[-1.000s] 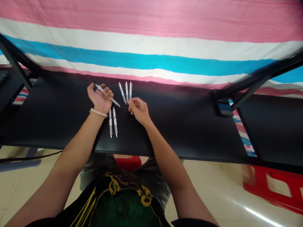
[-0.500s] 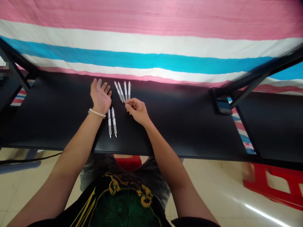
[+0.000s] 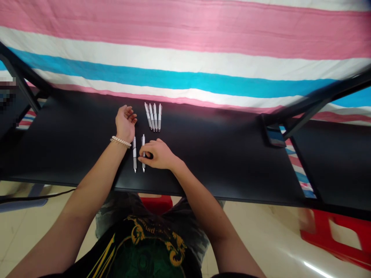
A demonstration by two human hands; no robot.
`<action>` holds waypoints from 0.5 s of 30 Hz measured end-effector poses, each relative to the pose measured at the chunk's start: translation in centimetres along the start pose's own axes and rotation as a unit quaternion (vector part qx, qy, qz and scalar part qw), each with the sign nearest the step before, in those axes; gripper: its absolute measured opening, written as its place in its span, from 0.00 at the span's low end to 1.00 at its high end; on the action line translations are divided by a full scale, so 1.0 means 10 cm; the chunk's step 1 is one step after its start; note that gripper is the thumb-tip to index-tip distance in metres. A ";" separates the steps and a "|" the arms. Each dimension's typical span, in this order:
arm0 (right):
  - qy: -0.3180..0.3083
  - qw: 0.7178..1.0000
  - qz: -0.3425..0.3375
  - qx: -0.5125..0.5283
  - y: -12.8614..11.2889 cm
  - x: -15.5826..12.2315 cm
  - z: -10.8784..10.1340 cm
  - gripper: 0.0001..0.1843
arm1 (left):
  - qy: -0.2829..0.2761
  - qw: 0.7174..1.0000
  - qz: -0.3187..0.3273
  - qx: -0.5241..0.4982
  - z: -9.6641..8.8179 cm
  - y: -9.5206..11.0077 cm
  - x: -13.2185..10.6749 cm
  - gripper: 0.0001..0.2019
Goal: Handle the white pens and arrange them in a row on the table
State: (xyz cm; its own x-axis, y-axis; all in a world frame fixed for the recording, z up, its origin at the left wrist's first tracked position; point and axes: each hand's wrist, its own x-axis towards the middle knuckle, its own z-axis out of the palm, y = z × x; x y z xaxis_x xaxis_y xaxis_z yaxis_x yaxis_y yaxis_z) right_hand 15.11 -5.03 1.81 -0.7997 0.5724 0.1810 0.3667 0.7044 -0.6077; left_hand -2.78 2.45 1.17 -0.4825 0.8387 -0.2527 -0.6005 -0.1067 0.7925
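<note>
Several white and grey pens (image 3: 154, 116) lie side by side at the far middle of the black table (image 3: 217, 154). Two more pens lie nearer me: one pen (image 3: 135, 153) by my left wrist and another pen (image 3: 143, 144) just right of it. My right hand (image 3: 156, 154) rests on the table with its fingertips pinched on that right-hand near pen. My left hand (image 3: 125, 121) lies palm up beside the pens, fingers loosely curled and holding nothing; a beaded bracelet (image 3: 120, 141) is on its wrist.
A striped pink, white and blue cloth (image 3: 185, 58) hangs behind the table. Black frame bars slant at the left (image 3: 20, 83) and right (image 3: 313, 104). A red stool (image 3: 342, 235) stands on the floor at the right, another red stool (image 3: 156, 202) under the table.
My left hand let go of the pen it held, which now lies with the far group. My right hand moved from the far pens down onto the right-hand near pen.
</note>
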 end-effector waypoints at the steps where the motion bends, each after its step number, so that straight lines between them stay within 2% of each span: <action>1: 0.001 1.000 0.003 -0.007 0.00 0.00 0.01 0.08 | -0.001 1.000 0.003 -0.001 0.00 0.00 0.00 0.12; 5: 0.032 0.998 0.046 -0.039 0.04 0.00 0.06 0.03 | -0.010 1.000 0.006 0.002 -0.02 -0.02 0.01 0.11; 10: 0.099 0.989 0.086 -0.069 0.09 0.01 0.13 0.07 | -0.026 1.000 0.009 0.012 -0.01 -0.02 -0.01 0.08; 12: 0.131 0.986 0.098 -0.030 0.12 0.01 0.14 0.08 | -0.031 0.999 0.013 0.016 -0.01 -0.02 -0.01 0.07; 15: 0.184 0.970 0.130 0.094 0.18 0.02 0.13 0.10 | -0.046 0.999 0.008 0.025 0.01 0.00 -0.03 0.06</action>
State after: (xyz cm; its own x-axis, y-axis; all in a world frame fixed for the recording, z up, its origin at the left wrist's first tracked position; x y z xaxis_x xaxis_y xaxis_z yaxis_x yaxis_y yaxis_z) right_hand 14.96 -4.17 -0.29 -0.4553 0.8561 0.2447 0.4132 0.4466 -0.7936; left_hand -2.56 2.21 1.25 -0.4305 0.8824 -0.1899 -0.5591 -0.0955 0.8236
